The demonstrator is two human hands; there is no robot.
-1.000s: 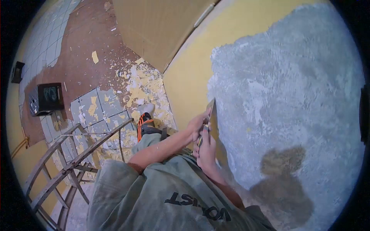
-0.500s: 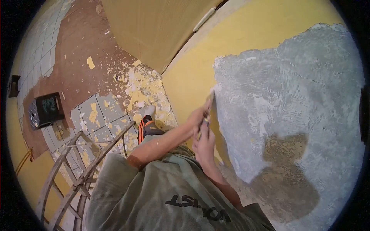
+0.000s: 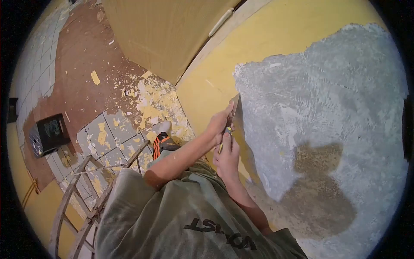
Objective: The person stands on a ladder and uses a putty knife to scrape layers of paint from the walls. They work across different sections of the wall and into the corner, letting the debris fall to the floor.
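Head view: left hand (image 3: 220,126) and right hand (image 3: 227,157) are clenching the scraper (image 3: 236,113) tight; beyond the grip, it is probably risking slipping and gouging plaster (image 3: 302,108).

Both bare forearms reach forward and converge. The left hand (image 3: 220,125) is clenched on top with its fingers curled tight, elbow bent. The right hand (image 3: 227,156) is closed just beneath, touching it, wrist straight.

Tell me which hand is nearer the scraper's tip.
Left. The left hand clasps the scraper just below its tip; the right hand grips farther down, toward the body.
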